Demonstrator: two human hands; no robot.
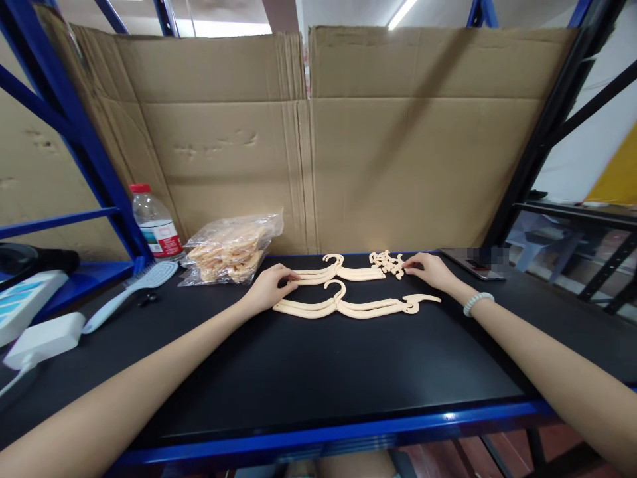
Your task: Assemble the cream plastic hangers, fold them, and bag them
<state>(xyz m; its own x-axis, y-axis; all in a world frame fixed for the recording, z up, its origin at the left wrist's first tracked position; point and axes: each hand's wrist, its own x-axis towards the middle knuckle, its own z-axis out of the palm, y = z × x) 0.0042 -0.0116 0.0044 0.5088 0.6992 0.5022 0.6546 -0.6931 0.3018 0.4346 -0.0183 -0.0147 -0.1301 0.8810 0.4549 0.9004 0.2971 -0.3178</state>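
Two groups of cream plastic hangers lie flat on the black table. At the back, my left hand has its thumb and fingers closed at the left end of the rear hangers, which look stacked. Closer to me, the front hanger lies just right of that hand's wrist, with a small hooked piece at its right end. A heap of small cream plastic pieces is by the rear hangers' right end. My right hand pinches at the heap's right edge; what its fingertips hold cannot be made out.
Back left, a clear bag of cream parts stands near a red-capped water bottle. A hairbrush and a white power adapter lie at the left. A phone is at the right. Cardboard walls the back.
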